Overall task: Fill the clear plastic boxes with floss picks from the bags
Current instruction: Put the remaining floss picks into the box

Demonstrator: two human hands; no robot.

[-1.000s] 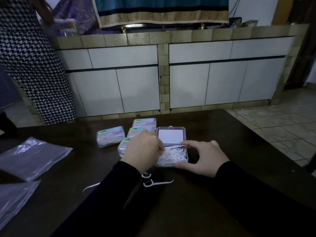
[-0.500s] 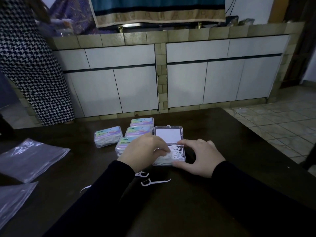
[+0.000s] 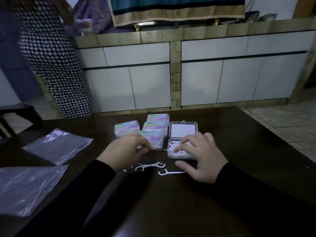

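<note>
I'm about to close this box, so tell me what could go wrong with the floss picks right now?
1. One pick sticks out over the left edge of the open box; the lid could jam on it.
2. Loose floss picks lie on the table near the right hand and left hand; a sleeve might sweep them away.
3. The pile under the right hand's fingers looks heaped, so some may spill.

A dark surface fills the lower frame. Behind it, white cabinet doors sit under a tiled counter. A person in a houndstooth garment stands upper left. A teal cloth, perhaps a curtain, hangs at top.
</note>
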